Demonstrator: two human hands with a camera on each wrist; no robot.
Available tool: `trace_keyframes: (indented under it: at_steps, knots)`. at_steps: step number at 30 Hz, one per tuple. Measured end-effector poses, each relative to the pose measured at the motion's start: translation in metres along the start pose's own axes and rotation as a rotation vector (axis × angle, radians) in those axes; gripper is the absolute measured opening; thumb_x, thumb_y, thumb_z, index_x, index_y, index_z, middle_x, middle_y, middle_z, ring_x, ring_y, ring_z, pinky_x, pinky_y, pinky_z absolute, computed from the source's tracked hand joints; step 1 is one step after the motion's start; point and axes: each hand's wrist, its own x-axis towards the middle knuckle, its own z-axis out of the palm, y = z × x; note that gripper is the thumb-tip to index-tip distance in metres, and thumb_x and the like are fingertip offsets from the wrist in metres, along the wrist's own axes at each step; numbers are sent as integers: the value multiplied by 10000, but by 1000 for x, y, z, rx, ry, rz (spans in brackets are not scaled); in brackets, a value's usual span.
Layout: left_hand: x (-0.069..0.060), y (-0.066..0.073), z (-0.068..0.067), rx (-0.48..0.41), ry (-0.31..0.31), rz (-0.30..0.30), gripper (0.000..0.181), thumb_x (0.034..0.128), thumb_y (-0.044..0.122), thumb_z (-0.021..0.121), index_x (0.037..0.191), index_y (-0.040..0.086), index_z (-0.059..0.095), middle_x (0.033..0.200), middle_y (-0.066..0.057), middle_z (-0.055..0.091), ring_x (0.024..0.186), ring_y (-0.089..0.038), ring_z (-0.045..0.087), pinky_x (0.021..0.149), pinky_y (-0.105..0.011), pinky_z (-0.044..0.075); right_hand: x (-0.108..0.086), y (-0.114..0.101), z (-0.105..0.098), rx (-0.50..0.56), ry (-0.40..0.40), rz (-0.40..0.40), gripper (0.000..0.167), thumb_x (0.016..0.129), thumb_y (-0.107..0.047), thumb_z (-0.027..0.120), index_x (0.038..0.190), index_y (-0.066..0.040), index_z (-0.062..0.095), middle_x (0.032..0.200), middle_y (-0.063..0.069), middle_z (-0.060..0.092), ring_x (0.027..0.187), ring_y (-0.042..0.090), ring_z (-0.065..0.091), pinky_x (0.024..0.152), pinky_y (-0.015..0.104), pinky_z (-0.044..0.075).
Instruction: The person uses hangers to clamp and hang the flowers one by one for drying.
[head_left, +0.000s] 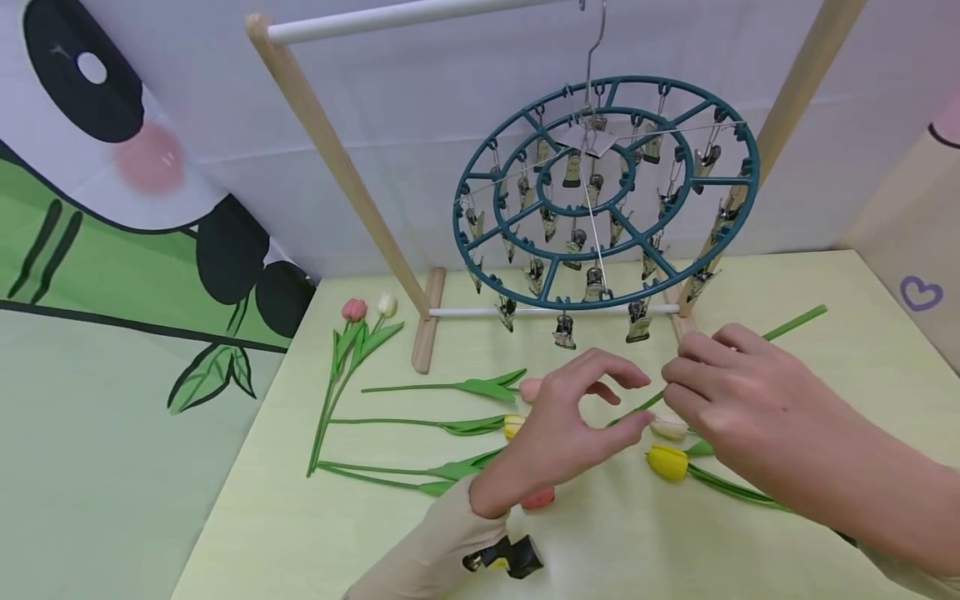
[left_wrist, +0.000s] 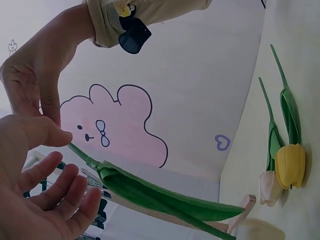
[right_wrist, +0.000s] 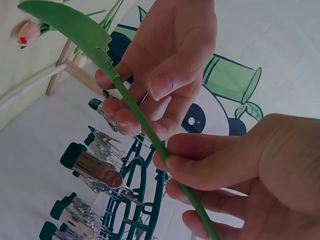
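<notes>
Diagonally, the green stem (head_left: 797, 324) is running from ahead-right of the right hand (head_left: 738, 396), whose fingers are pinching it, leftward to the left hand (head_left: 572, 418); there, thumb and fingers are standing apart, facing the stem and gripping nothing.
</notes>
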Motion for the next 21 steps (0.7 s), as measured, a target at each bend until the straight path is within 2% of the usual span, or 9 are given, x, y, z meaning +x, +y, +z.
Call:
trace_keyframes:
  at_steps: [3,9,15,21]
  knots:
    - [2,2,1,-13,2,-28,259,847,95,695,1086,90,596,1045,0,614,938,-50,548,756,-202,524,3,-2,0,-9,-8,-10,371,464,60,880,749,20,646,762,117,644,808,297,561,619,345,396]
    - [4,3,2,-72,-5,-84,192,847,41,672,1019,70,590,932,-8,606,830,-83,558,714,-225,541,10,-6,0,-14,-51,-7,420,457,-34,921,801,-8,681,763,88,656,760,254,546,655,339,409]
    - [4,3,2,-78,-16,-87,223,827,-11,669,1020,64,585,919,7,597,826,-69,552,723,-222,548,15,-10,1,5,-41,-16,430,456,-65,932,798,-2,679,742,84,651,737,244,504,665,359,385]
    - [3,2,0,-67,-14,-81,246,814,-17,680,1036,47,597,981,-15,626,874,-53,559,749,-212,542,21,-16,3,14,-26,-31,421,481,-61,927,814,6,679,816,116,678,741,250,496,686,378,386]
